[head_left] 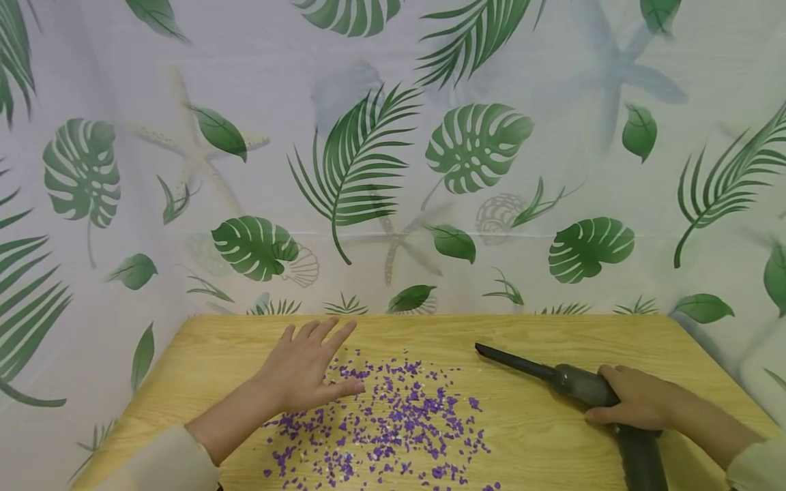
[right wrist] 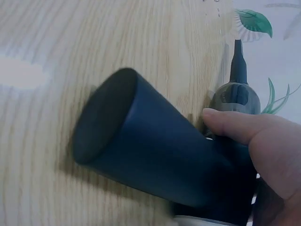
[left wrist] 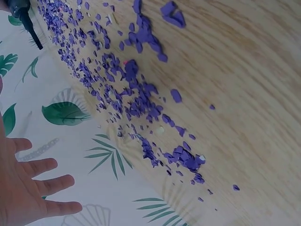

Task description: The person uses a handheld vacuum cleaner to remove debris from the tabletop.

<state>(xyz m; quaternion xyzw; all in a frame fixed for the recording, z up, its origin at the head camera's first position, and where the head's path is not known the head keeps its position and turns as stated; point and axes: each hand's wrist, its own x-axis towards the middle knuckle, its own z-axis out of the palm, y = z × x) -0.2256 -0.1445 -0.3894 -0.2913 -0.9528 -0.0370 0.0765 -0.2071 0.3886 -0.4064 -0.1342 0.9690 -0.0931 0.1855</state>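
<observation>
Head view: on the right of the desk (head_left: 528,436), my right hand (head_left: 645,399) has its fingers clamped round a dark handheld vacuum (head_left: 580,385); its nozzle (head_left: 516,360) points left and slightly far, long axis slanting to near right, and the lower edge cuts off the handle (head_left: 641,457). My left hand (head_left: 307,378), fingers spread apart, is over the left of the purple scraps (head_left: 405,409), hiding some. The right wrist view shows only my right thumb.
</observation>
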